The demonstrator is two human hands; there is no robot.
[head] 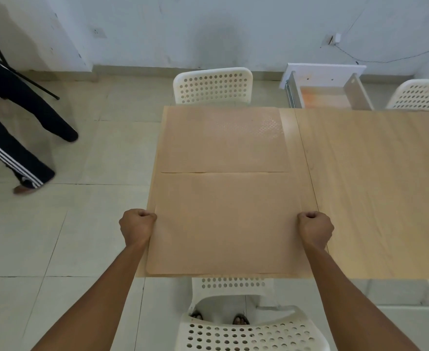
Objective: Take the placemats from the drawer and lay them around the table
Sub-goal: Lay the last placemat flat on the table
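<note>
Two placemats on the table: near placemat point(223, 221), far placemat point(221, 140). One table point(375, 193). Three white perforated chairs: far chair point(212, 84), near chair point(249, 328), right chair point(421, 93). One open drawer point(327, 91). Two hands: left hand point(137, 228), right hand point(314, 228). One bystander's legs point(13, 138).

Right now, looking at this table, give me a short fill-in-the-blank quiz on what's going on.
1. Both hands grip the near tan rectangular placemat by its side ____.
2. The number of placemats on the light wooden table is ____.
3. The white drawer beyond the table stands ____.
4. The perforated plastic chairs are coloured ____.

Missing words: edges; two; open; white
</note>
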